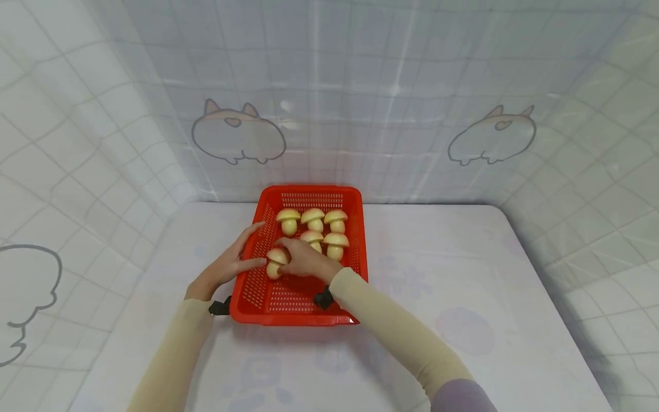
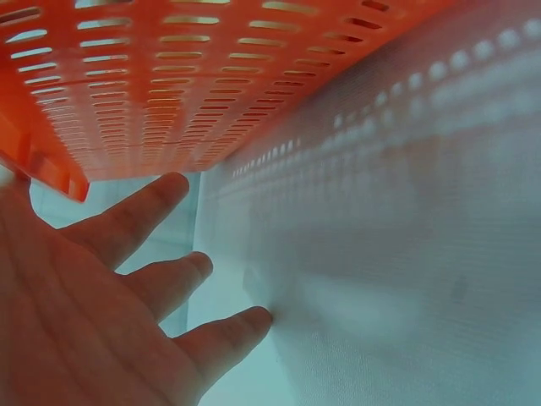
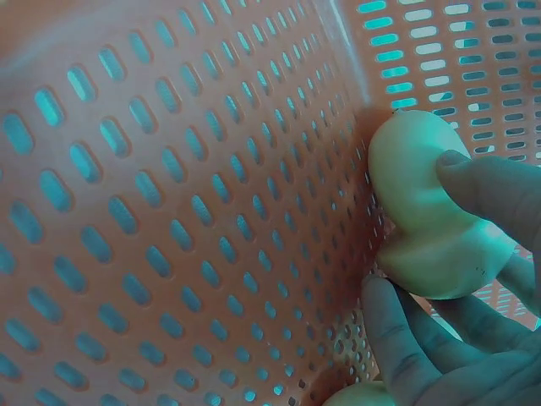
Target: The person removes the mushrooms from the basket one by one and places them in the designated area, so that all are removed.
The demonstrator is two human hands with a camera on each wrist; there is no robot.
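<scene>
Grid-patterned sheeting (image 1: 360, 131) printed with cartoon animals (image 1: 238, 137) surrounds a white counter (image 1: 432, 274) bearing a red perforated basket (image 1: 293, 319). At its left rim, the left hand (image 1: 225, 268) has its fingers spread wide; the right hand (image 1: 311, 262) reaches inside, its grip pinching a pale mushroom (image 1: 276, 257) near the left wall. Five other mushrooms (image 1: 336, 247) sit behind and rightward. Positioning that mushroom seems the step in hand; the next move probably calls for gentle loosening.

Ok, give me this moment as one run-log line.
Right hand: grips mushroom-shaped piece inside red basket | Left hand: at basket's left rim, fingers spread | Five similar pieces: in basket
</scene>
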